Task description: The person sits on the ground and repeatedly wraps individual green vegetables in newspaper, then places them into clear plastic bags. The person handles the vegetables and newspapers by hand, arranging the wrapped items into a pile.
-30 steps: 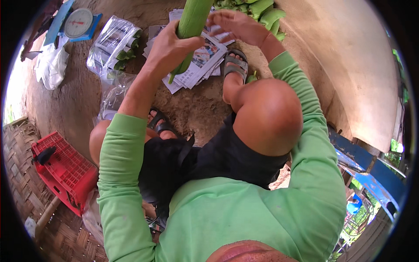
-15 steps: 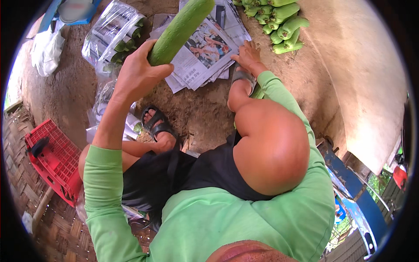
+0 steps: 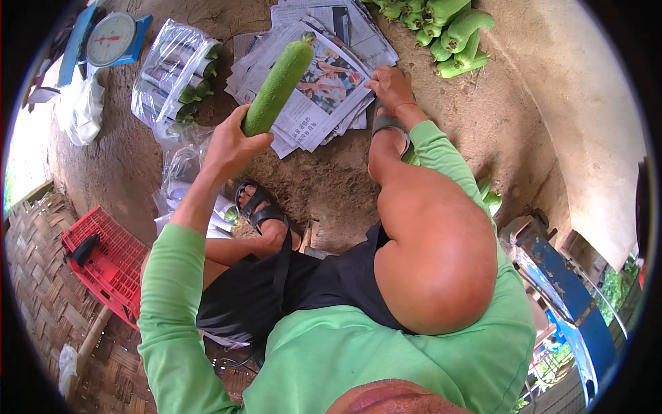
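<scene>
My left hand (image 3: 233, 143) is closed round the lower end of a long green sponge gourd (image 3: 279, 86), holding it tilted above a stack of newspaper (image 3: 310, 131) on the ground. The gourd's stem end points away from me. At the right edge of the stack, my right hand (image 3: 392, 88) has its fingers bent and pressed together on the edge of the top sheet. My thumb is partly hidden there. That hand rests just beyond my right foot in its sandal.
More green gourds (image 3: 455, 38) lie piled at the far right. To the left is a clear plastic bag (image 3: 162, 69) of paper-wrapped gourds, with a dial scale (image 3: 112, 39) and a white bag (image 3: 81, 110) beyond. A red crate (image 3: 103, 255) sits at the near left.
My left hand has lowered the gourd toward the newspaper. My right hand's fingers, more spread before, have drawn together at the sheet's edge. The view has shifted, bringing the scale's dial into sight.
</scene>
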Motion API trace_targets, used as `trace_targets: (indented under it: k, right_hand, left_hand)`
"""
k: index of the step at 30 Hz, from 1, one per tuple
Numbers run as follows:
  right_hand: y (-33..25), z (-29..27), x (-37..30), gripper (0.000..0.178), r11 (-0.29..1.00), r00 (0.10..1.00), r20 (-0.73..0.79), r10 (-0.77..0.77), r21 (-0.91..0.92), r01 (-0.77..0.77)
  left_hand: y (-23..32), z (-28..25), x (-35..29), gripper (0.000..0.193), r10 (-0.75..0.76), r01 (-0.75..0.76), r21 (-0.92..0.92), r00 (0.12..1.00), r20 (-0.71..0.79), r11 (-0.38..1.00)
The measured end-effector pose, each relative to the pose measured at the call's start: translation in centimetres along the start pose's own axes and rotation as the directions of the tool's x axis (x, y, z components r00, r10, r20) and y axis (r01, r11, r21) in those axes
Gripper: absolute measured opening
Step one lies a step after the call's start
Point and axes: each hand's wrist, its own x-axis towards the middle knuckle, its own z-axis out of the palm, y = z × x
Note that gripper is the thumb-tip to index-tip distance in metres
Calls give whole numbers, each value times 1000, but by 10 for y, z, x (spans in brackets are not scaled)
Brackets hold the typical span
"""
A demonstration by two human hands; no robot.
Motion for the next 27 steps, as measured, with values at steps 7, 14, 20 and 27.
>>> trace_targets:
  k: [7,14,20,27]
  right_hand:
    - [-22,-28,-16,27,986,1000,-9,-2,-166,1]
    - [-2,-29,-12,28,947,994,8,105,306,-102]
    - [-8,-35,-9,34,824,955,206,214,488,-289]
    - [-6,-45,-5,28,756,874,387,293,466,-460]
  left_hand:
    - [-36,83,62,60,125,-126,4,984,-129,992]
    - [-52,154,96,65,163,-179,-64,967,-193,982]
    - [-54,157,107,67,276,-266,86,952,-134,960]
    - [-66,154,115,69,287,-259,264,955,-76,929]
